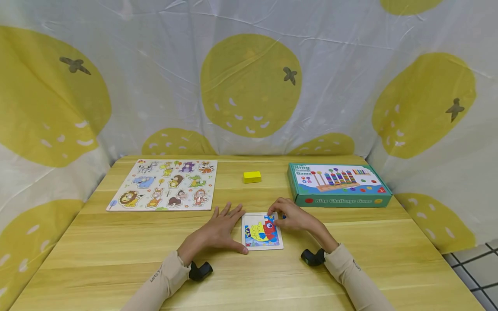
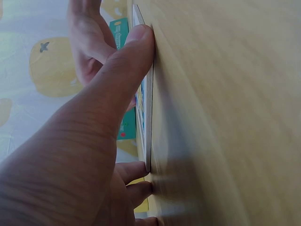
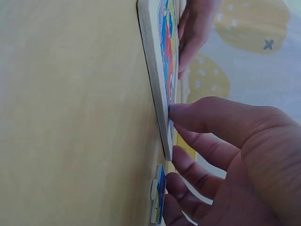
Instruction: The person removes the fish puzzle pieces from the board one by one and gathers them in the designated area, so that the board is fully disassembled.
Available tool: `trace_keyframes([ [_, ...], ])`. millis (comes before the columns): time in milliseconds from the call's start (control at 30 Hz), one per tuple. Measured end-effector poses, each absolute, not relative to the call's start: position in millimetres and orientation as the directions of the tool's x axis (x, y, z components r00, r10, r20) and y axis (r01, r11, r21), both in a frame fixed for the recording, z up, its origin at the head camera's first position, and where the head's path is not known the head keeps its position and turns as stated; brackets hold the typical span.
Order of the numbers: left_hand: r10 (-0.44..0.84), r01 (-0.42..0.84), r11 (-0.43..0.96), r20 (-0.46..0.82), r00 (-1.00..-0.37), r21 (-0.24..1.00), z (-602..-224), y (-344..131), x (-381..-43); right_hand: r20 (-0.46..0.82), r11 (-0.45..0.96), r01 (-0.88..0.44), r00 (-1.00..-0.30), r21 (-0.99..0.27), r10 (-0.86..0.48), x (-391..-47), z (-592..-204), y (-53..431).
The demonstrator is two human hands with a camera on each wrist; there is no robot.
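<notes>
A small square fish puzzle (image 1: 262,233) in a pale wooden tray lies flat between my hands. My left hand (image 1: 219,231) spreads along its left side, the thumb at the near corner and a fingertip at the far one, as the left wrist view shows. At the far right corner, my right hand (image 1: 292,216) bends its thumb and index finger around a blue-and-yellow puzzle piece (image 1: 271,217), partly hidden by the fingertips. Under the other right fingers, loose puzzle pieces (image 3: 159,195) rest on the table beside the tray.
Behind the puzzle stands a yellow block (image 1: 252,177). An animal puzzle board (image 1: 163,185) lies at the back left, and a green Ring Challenge Game box (image 1: 338,185) at the back right. A fruit-patterned curtain (image 1: 249,86) borders the wooden table (image 1: 249,285).
</notes>
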State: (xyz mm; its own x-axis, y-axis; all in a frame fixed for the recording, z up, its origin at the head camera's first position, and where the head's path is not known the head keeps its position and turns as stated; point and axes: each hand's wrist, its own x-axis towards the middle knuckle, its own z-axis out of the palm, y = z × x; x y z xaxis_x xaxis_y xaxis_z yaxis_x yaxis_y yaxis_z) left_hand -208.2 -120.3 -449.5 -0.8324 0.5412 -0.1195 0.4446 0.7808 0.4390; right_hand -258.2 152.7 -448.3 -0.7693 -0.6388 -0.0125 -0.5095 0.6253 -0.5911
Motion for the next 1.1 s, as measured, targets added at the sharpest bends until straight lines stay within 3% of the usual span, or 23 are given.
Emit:
trace_keyframes([
  [700, 0.537, 0.434, 0.781, -0.128, -0.834, 0.450, -448.3, -121.2, -207.5, -0.006, 0.627, -0.482, -0.790, -0.612, -0.613, -255.4, -446.2, 150.0],
  [1100, 0.532, 0.431, 0.782, -0.123, -0.838, 0.449, -448.7, -120.4, -206.8, 0.004, 0.609, -0.521, -0.761, -0.598, -0.649, -255.3, -446.1, 148.2],
])
